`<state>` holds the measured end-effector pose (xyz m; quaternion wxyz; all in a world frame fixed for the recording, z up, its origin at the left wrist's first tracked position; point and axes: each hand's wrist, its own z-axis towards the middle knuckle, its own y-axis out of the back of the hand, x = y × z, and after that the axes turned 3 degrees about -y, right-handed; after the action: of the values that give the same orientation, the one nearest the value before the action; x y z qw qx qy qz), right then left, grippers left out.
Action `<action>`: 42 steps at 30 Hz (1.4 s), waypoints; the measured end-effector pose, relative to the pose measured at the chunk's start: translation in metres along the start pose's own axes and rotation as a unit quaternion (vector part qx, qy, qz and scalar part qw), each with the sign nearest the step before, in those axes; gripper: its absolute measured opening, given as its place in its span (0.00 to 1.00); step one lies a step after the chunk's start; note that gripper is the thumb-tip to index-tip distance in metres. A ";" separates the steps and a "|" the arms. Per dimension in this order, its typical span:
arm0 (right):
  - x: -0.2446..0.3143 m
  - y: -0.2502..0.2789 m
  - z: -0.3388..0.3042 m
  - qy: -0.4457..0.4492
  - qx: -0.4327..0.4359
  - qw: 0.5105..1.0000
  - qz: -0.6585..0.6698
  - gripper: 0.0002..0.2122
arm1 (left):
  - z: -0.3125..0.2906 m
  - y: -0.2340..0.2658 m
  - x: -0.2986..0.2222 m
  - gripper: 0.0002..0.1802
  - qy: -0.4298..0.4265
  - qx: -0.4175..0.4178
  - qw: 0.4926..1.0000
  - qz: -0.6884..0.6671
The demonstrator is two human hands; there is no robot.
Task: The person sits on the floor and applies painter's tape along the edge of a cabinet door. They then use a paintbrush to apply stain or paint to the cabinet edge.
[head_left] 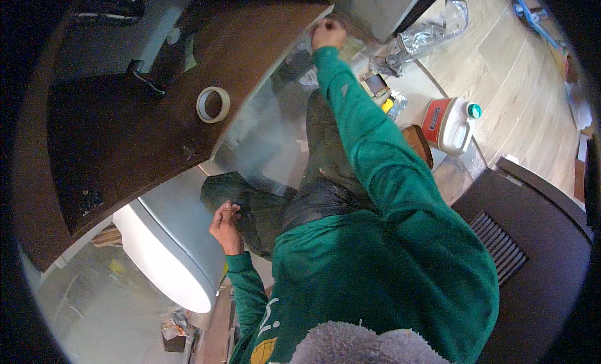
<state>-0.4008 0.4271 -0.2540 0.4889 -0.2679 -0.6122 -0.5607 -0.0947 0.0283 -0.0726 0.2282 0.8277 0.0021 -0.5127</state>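
Stretched forward in a green sleeve, my right hand (328,34) is closed beside the far corner of a dark brown panel (250,48). Whatever its fingers hold is too small and blurred to name. My left hand (226,227) hovers by my bent left knee, its thumb and fingers pinched together. A tiny dark spot shows at those fingertips, but I cannot make out what it is. On the brown panel, between the two hands, lies a roll of masking tape (201,107).
A white jug (442,125) with red label and green cap stands right of my arm. Crumpled clear plastic (432,37) lies on the wood-look floor (516,82). A brown vented panel (538,239) is at lower right, a white curved toilet-like fixture (166,257) at left.
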 end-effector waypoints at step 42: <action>0.023 0.057 -0.041 -0.228 0.382 0.835 0.323 0.09 | 0.001 -0.033 0.012 0.10 -0.002 0.012 0.997 -0.072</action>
<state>-0.3470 0.3959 -0.2129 0.5524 -0.3627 -0.7504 -0.0154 -0.0978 0.0544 -0.0956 0.1807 0.8273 0.0549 -0.5291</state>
